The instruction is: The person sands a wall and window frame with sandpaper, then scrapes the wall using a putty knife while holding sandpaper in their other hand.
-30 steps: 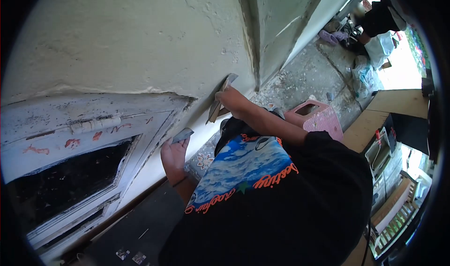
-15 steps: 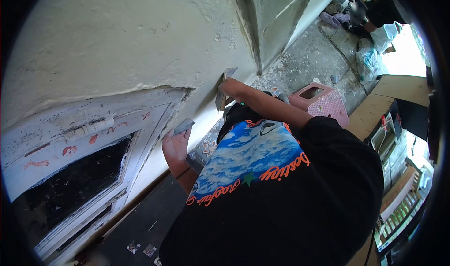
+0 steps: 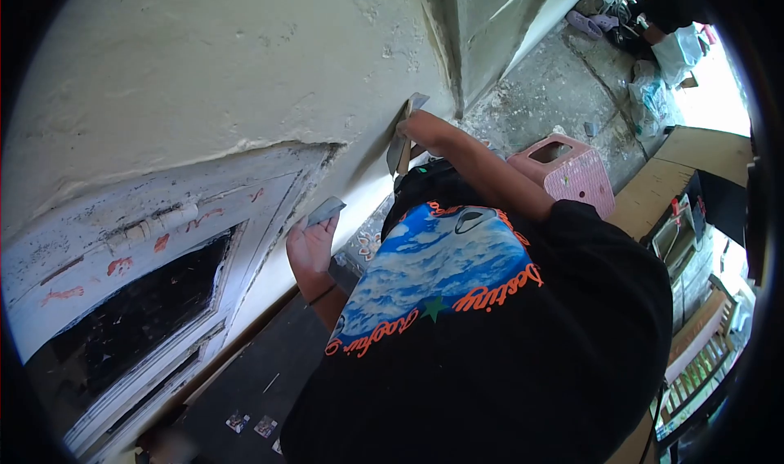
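Observation:
My left hand (image 3: 310, 245) is palm up beside the window frame, its fingers on a flat grey blade (image 3: 327, 211). Farther up, my right hand (image 3: 419, 129) is closed round a flat-bladed tool (image 3: 397, 155) against the pale wall (image 3: 327, 64). A grey tip of what it holds sticks out above the knuckles, and the handle is mostly hidden by the fingers. The wall beside both hands is rough, with a cracked edge over the window frame (image 3: 269, 186).
A pink stool (image 3: 584, 178) stands on the stained concrete floor (image 3: 547, 88) beyond my right forearm. Plastic bags (image 3: 649, 96), shoes (image 3: 584, 24) and part of another person (image 3: 674, 6) are at upper right. Cardboard (image 3: 686, 158) lies at right; a dark surface (image 3: 245, 382) is below.
My right hand has moved a little up along the wall toward the corner with its tool. My left hand stays nearly in place with the blade. The view has shifted slightly.

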`<state>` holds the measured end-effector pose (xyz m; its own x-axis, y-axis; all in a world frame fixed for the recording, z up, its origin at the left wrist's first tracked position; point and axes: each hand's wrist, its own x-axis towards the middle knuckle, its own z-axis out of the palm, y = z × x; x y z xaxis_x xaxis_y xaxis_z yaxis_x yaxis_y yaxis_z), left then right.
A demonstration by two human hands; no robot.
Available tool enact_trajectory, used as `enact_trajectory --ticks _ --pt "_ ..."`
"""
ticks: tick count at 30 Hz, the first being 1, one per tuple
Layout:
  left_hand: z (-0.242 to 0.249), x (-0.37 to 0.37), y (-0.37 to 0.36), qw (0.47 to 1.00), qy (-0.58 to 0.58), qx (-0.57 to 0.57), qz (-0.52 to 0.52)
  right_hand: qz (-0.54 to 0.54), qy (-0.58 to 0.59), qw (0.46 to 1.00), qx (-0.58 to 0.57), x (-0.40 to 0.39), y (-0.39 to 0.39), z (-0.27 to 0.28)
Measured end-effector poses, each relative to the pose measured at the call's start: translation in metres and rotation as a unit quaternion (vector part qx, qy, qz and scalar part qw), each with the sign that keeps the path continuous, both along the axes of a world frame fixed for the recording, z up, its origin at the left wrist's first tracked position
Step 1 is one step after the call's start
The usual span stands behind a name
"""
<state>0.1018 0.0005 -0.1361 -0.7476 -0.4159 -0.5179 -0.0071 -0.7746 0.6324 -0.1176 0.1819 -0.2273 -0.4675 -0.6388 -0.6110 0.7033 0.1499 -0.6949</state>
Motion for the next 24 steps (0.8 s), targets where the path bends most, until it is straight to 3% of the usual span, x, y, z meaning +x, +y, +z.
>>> enact_trajectory --ticks 5,8,10,15,18,24 --pt "-0.008 0.001 -0.004 1.000 -0.002 0.028 0.013 0.013 0.012 0.999 0.045 -0.012 0.005 -0.064" --pt "-0.008 -0.007 -0.005 1.000 -0.002 0.025 0.014 -0.015 0.019 0.999 0.024 -0.013 0.011 -0.020" --pt "-0.005 -0.001 -0.005 0.999 -0.014 0.021 0.021 -0.009 -0.021 0.999 -0.040 -0.020 0.020 -0.019" --pt "-0.002 -0.003 0.001 1.000 0.001 0.021 0.023 -0.045 -0.010 0.999 0.028 -0.020 0.012 -0.024" --pt "-0.005 -0.001 -0.003 1.000 -0.002 0.014 0.015 -0.021 0.016 0.999 -0.039 -0.006 0.013 0.017" --pt "-0.003 -0.003 0.001 1.000 0.017 0.008 0.011 -0.004 0.013 1.000 -0.001 -0.011 0.011 0.018"
